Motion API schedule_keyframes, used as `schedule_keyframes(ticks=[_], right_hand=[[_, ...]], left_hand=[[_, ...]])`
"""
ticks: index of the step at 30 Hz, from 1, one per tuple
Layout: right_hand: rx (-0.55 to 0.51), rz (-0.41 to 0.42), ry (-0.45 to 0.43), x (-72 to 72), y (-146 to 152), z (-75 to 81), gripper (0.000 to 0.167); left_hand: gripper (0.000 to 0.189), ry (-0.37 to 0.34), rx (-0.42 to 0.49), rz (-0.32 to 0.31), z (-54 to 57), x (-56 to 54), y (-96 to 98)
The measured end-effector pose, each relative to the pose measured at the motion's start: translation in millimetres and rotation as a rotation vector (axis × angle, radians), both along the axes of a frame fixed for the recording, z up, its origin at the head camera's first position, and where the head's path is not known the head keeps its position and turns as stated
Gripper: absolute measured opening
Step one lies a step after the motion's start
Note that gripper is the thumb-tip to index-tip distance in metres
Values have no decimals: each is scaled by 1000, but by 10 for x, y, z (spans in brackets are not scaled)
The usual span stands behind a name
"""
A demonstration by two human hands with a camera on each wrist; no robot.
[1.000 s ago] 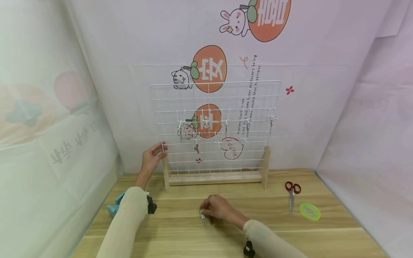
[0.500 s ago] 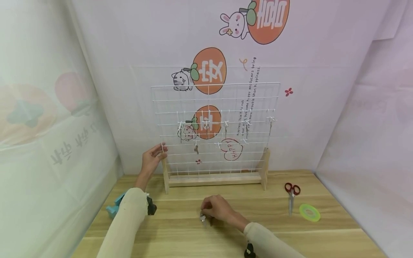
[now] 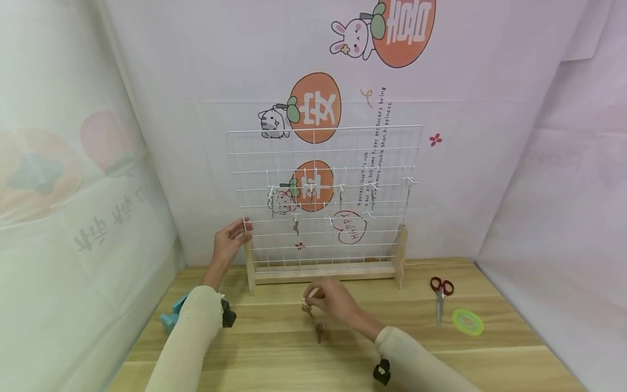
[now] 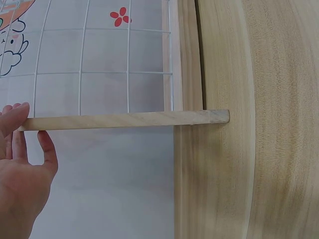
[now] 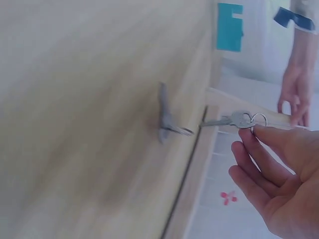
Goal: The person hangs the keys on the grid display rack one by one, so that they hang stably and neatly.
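Observation:
My right hand (image 3: pixel 335 299) pinches a silver key (image 5: pixel 239 118) by its ring, a little above the table in front of the rack. A second key (image 3: pixel 320 332) lies on the wood below that hand. My left hand (image 3: pixel 229 242) holds the upper end of the left wooden post (image 4: pixel 124 120) of a white wire grid rack (image 3: pixel 325 275), thumb on one side and fingers on the other. Several keys hang from white hooks on the grid, among them a lower-left key (image 3: pixel 296 225). A white hook (image 3: pixel 331 220) in the lower row shows no key.
Red-handled scissors (image 3: pixel 441 296) and a yellow-green tape roll (image 3: pixel 467 322) lie at the right on the wooden table (image 3: pixel 274 359). A blue object (image 3: pixel 171 318) sits at the left, partly behind the left sleeve. Printed white sheets (image 3: pixel 196 65) surround the table.
My right hand has lifted a key off the table and moved it slightly up toward the rack, leaving the other key behind. The left hand keeps its hold on the post.

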State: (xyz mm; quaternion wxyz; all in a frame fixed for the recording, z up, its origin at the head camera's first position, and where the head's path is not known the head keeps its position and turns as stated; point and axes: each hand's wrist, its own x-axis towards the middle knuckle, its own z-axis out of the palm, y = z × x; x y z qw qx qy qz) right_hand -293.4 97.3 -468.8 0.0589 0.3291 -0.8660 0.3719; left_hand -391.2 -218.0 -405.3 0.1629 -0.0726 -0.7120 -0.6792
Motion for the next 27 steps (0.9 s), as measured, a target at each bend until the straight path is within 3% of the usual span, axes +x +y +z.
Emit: schedule_keyframes(ticks=[11, 22, 27], right_hand=[[-5, -45, 167, -118, 205, 456, 9], [-34, -126, 156, -219, 409, 820, 10], [-74, -144, 202, -268, 472, 1010, 11]], left_hand=[[49, 1, 0, 2, 18, 18, 1], [49, -5, -8, -8, 7, 31, 1], [50, 0, -17, -2, 22, 37, 12]])
